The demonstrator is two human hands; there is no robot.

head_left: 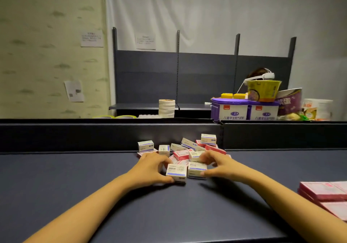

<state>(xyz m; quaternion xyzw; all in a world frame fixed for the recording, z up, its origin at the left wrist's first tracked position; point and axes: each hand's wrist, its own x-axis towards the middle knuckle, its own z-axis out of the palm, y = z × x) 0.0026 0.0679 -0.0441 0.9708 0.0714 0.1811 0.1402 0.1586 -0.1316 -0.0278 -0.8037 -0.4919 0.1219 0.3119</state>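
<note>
Left box (pixel 176 173) and right box (pixel 196 170) sit side by side on the tabletop (pixel 93 177). Left hand (pixel 150 167) and right hand (pixel 219 164) each have fingers clamped on one. Box pile (pixel 187 148) lies at 12 o'clock, pink packs (pixel 324 192) at 4 o'clock.

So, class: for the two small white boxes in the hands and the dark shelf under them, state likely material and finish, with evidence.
The left-hand box and right-hand box: probably thin printed card, slightly glossy; crisp folded edges, flat printed faces. The shelf: likely coated metal, matt blue-grey; smooth, faint even sheen, though laminate is possible.
</note>
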